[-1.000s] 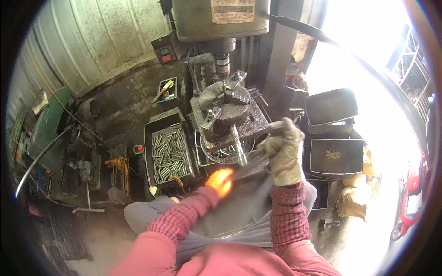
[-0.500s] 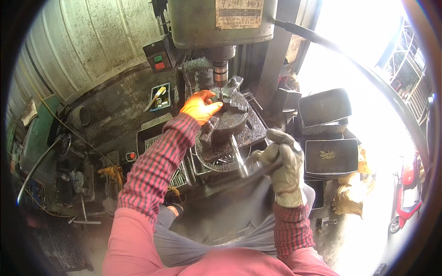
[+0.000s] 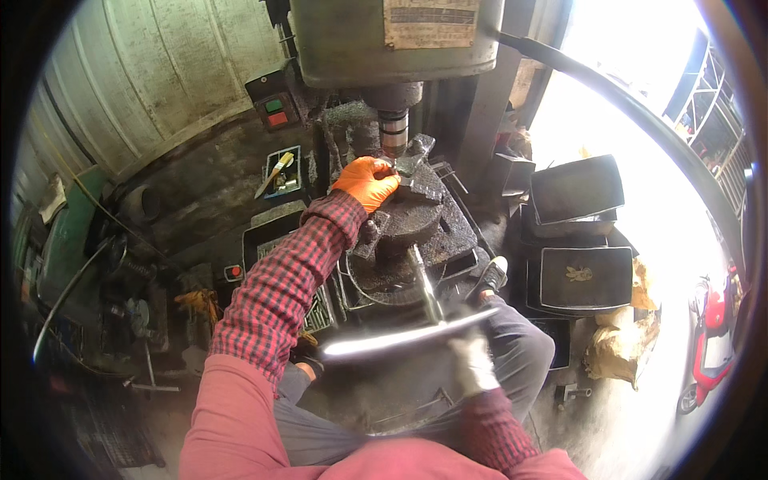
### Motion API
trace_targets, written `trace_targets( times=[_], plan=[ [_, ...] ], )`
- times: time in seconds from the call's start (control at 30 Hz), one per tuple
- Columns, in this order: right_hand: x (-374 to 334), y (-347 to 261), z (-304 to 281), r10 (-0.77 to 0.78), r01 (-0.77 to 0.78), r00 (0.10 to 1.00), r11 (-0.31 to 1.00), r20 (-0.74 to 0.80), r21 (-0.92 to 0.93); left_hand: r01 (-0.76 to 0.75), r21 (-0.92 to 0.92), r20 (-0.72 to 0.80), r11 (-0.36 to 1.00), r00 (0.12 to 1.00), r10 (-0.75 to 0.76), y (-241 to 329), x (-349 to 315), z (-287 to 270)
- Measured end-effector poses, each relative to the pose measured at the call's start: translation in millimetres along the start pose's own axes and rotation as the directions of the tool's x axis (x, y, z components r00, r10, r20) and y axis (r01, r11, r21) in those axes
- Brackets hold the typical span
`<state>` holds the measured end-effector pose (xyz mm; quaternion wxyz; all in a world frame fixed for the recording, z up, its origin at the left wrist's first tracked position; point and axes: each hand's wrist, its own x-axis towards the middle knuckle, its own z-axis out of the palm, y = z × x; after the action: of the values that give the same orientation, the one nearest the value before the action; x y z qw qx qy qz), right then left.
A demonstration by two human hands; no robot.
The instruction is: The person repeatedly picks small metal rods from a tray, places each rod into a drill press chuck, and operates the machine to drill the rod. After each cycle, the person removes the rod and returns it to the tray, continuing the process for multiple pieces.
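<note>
In an orange glove, my left hand pinches a small metal part, mostly hidden by the fingers, at the jaws of a vise. Straight above the fingertips is the chuck of a drill press. From the vise a shiny steel rod sticks out toward me. A bright curved streak, apparently a bar handle in motion, crosses the rod's near end. My right hand, in a pale work glove, is just below that streak; motion smears its fingers, so its hold on the bar is unclear.
Dark metal trays are stacked at the right, one with a glove in it. A small tray with a brush lies left of the vise. A switch box hangs behind. Below the vise my shoe shows.
My right hand has dropped down toward me from beside the rod, and the bar has swung to lie across the rod's end. My left hand stays at the vise, its fingers closer together.
</note>
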<state>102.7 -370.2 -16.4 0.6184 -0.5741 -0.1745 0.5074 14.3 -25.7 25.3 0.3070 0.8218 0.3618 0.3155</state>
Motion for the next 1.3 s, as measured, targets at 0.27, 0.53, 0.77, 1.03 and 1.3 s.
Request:
trace_targets(
  times=[0.27,0.53,0.77,1.03,1.3],
  plan=[
    [-23,-3,25,-0.242,0.838,0.542,0.081,0.805,-0.54,0.093,-0.173,0.101,0.981,0.992,-0.076,-12,4,1],
    [-30,0,-66,-0.286,0.624,0.774,0.189,0.565,-0.758,-0.007,-0.712,-0.068,0.702,0.996,-0.059,-21,7,-5],
    [-65,-12,-95,-0.429,0.53,0.832,0.423,0.352,-0.735,0.083,-0.987,0.031,0.139,0.94,-0.34,-29,-77,-59],
    [-71,-12,-87,-0.409,0.524,0.838,0.416,0.361,-0.743,0.024,-0.997,0.055,-0.078,0.909,-0.413,-24,-132,-88],
    [-80,-12,-88,-0.414,0.498,0.846,0.386,0.337,-0.776,-0.047,-0.98,-0.134,0.192,0.871,-0.472,-80,-152,-90]
  ],
)
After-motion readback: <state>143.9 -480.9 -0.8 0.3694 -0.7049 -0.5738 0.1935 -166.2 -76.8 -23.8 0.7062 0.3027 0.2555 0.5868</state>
